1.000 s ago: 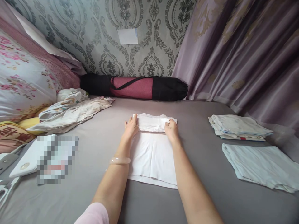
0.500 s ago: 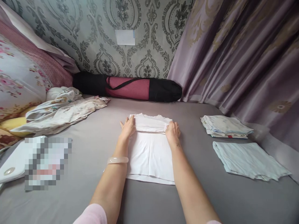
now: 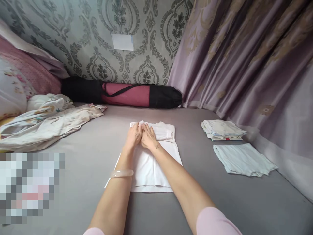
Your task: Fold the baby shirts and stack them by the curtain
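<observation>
A white long-sleeved shirt [image 3: 146, 169] lies on the grey sheet in front of me, its sleeve [image 3: 163, 133] folded across the upper part. My left hand [image 3: 134, 134] rests on the upper left of the shirt, fingers pointing forward and lying on the cloth. Close beside it, my right hand [image 3: 148, 136] lies flat with its fingers stretched out over the folded sleeve. The two hands nearly touch, and they hide part of the sleeve and collar.
A folded light-blue garment [image 3: 243, 160] and a stack of folded clothes [image 3: 222, 129] lie at the right. Rumpled clothes [image 3: 61, 120] are on the left, behind a blurred-out item [image 3: 31, 186]. A black and red long bag [image 3: 126, 94] lies along the wall.
My right hand has left the shirt's right edge and moved left beside my left hand, lying flat now. The view has shifted slightly to the right.
</observation>
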{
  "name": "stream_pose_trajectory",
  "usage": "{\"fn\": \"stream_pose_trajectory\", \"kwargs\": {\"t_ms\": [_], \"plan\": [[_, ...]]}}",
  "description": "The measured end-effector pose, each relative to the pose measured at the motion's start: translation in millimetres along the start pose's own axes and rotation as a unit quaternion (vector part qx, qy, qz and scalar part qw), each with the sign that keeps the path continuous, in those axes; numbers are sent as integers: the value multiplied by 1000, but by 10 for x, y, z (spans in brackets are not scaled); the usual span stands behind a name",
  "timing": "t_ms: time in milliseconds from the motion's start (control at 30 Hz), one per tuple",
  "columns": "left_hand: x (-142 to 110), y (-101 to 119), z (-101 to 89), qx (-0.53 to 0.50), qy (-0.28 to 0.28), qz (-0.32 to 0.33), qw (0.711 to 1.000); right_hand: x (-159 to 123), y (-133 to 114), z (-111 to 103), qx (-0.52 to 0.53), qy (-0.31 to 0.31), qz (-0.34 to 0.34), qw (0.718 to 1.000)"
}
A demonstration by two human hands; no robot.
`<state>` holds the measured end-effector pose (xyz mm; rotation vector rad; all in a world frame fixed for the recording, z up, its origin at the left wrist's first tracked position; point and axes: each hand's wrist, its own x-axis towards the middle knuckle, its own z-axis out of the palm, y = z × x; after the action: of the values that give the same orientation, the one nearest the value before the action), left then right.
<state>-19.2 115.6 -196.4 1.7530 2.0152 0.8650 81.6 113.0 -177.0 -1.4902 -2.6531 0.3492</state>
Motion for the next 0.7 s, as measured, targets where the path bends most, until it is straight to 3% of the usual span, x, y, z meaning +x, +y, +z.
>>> {"fn": "stream_pose_trajectory", "kwargs": {"t_ms": [133, 267, 400, 700], "plan": [[-17, 13, 1, 31, -53, -21, 998, 2, 54, 120, 5, -6, -23, 1000], [-50, 0, -7, 77, -82, -13, 994, -45, 102, 93, 15, -12, -12, 1000], [-72, -36, 15, 137, -79, -1, 987, -124, 202, 60, 35, 11, 30, 999], [-103, 42, 71, 201, -46, -41, 978, -300, 515, 19, 12, 27, 95, 995]]}}
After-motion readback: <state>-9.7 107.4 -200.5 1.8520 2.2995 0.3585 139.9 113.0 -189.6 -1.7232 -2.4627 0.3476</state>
